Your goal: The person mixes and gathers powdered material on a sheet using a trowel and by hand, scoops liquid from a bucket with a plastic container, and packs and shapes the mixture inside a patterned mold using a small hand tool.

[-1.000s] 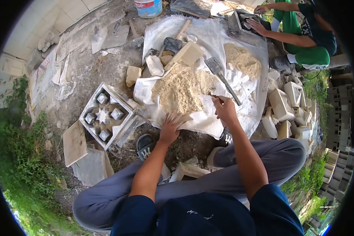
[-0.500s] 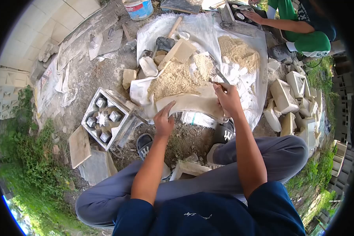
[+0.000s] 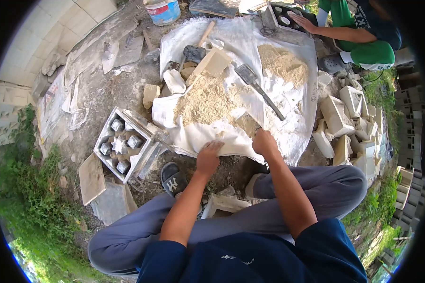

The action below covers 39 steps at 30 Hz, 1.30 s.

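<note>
My left hand (image 3: 208, 157) is at the front edge of a white woven sack (image 3: 186, 141) spread on the ground, its dusty fingers over the cloth and closed on the edge. My right hand (image 3: 265, 143) is closed around a trowel, whose handle is hidden in the fist. The flat trowel blade (image 3: 247, 124) points forward over the sack, coated with tan powder. Ahead of both hands lies a pile of crumbly tan material (image 3: 204, 100). A dark-headed mallet (image 3: 259, 89) rests on the sack beyond my right hand.
A metal mold (image 3: 123, 144) with faceted knobs stands at left. Pale blocks (image 3: 337, 115) are heaped at right. Behind the pile lie a chunky block (image 3: 212, 62) and a hammer (image 3: 194, 53). A paint bucket (image 3: 163, 11) stands farther back. Another person's hand (image 3: 303, 22) touches a mold at upper right.
The sack's front edge, held up before, has come down. My right hand moved toward me with the trowel, its blade now nearer. The mallet lies in fuller view.
</note>
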Motion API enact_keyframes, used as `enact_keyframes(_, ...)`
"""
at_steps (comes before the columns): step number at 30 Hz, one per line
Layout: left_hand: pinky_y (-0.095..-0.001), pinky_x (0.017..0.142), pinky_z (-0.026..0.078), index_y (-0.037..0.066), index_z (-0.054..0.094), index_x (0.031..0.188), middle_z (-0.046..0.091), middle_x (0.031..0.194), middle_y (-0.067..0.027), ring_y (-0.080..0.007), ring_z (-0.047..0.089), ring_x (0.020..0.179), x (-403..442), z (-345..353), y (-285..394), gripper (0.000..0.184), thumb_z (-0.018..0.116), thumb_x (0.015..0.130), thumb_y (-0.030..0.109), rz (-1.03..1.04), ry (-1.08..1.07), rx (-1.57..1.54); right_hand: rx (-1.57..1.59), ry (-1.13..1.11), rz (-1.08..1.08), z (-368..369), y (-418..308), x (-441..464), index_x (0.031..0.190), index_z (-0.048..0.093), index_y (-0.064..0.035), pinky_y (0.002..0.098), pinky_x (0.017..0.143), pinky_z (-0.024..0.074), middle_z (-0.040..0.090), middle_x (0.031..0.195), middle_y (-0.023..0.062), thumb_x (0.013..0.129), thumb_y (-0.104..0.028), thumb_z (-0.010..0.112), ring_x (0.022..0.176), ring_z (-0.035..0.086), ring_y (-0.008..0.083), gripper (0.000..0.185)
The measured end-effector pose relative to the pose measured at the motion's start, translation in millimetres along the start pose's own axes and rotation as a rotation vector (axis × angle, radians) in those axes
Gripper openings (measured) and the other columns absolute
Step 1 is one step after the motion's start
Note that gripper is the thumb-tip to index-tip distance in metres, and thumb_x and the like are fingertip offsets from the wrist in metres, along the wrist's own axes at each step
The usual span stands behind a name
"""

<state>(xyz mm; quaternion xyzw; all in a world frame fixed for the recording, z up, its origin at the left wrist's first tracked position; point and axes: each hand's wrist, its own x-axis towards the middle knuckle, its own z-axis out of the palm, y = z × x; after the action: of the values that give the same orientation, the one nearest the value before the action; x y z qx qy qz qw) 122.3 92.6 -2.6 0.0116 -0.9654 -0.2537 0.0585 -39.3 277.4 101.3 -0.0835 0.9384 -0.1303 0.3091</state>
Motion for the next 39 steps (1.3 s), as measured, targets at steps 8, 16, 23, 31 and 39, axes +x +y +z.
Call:
enact_keyframes(8, -0.0463, 0.112, 0.046, 0.016, 0.061, 0.140, 0.066, 0.136, -0.0113, -0.0360, 0.059, 0.129, -5.8, -17.1, -6.3, 0.073, 0.067, 0.070, -0.002, -0.189, -0.056, -0.128, 0.101, 0.016, -0.028, -0.3, -12.6, 1.2, 0.103, 0.069, 0.0067, 0.0530, 0.091, 0.0552, 0.069, 0.107, 0.0338, 0.089, -0.016, 0.064, 0.105, 0.068, 0.0478, 0.027)
enact_keyframes(16, -0.0547, 0.125, 0.022, 0.019, 0.065, 0.137, 0.048, 0.156, -0.0074, -0.0323, 0.036, 0.150, -20.8, 12.1, 1.5, 0.059, 0.070, 0.079, 0.020, -0.089, -0.124, -0.021, 0.091, -0.022, -0.150, 17.0, -18.6, 15.4, 0.112, 0.067, 0.0050, 0.0532, 0.089, 0.0545, 0.070, 0.107, 0.0306, 0.091, -0.018, 0.063, 0.101, 0.067, 0.0496, 0.032)
enact_keyframes(23, -0.0539, 0.125, 0.022, 0.018, 0.066, 0.135, 0.047, 0.158, -0.0065, -0.0314, 0.035, 0.150, -22.1, 16.7, -3.3, 0.057, 0.070, 0.079, 0.021, -0.084, -0.160, -0.031, 0.222, 0.268, -0.419, 93.9, -33.4, 56.9, 0.140, 0.050, -0.0059, 0.0537, 0.090, 0.0523, 0.062, 0.120, 0.0259, 0.095, -0.014, 0.063, 0.105, 0.063, 0.0467, 0.048)
enact_keyframes(31, -0.0506, 0.127, 0.021, 0.019, 0.063, 0.140, 0.044, 0.160, -0.0052, -0.0290, 0.032, 0.153, -22.5, 7.9, 1.7, 0.061, 0.071, 0.079, 0.016, -0.113, -0.193, -0.045, 0.108, 0.353, -0.337, 84.9, -31.4, 46.0, 0.139, 0.053, -0.0119, 0.0528, 0.081, 0.0551, 0.057, 0.122, 0.0212, 0.096, -0.012, 0.061, 0.099, 0.065, 0.0448, 0.044)
enact_keyframes(39, -0.0497, 0.127, 0.020, 0.019, 0.063, 0.139, 0.044, 0.160, -0.0067, -0.0299, 0.031, 0.153, -25.0, 10.1, 1.7, 0.059, 0.070, 0.080, 0.018, -0.133, -0.194, -0.075, 0.016, 0.376, -0.374, 76.0, -35.3, 60.8, 0.139, 0.056, -0.0157, 0.0516, 0.082, 0.0544, 0.057, 0.119, 0.0194, 0.096, -0.010, 0.057, 0.102, 0.064, 0.0420, 0.044)
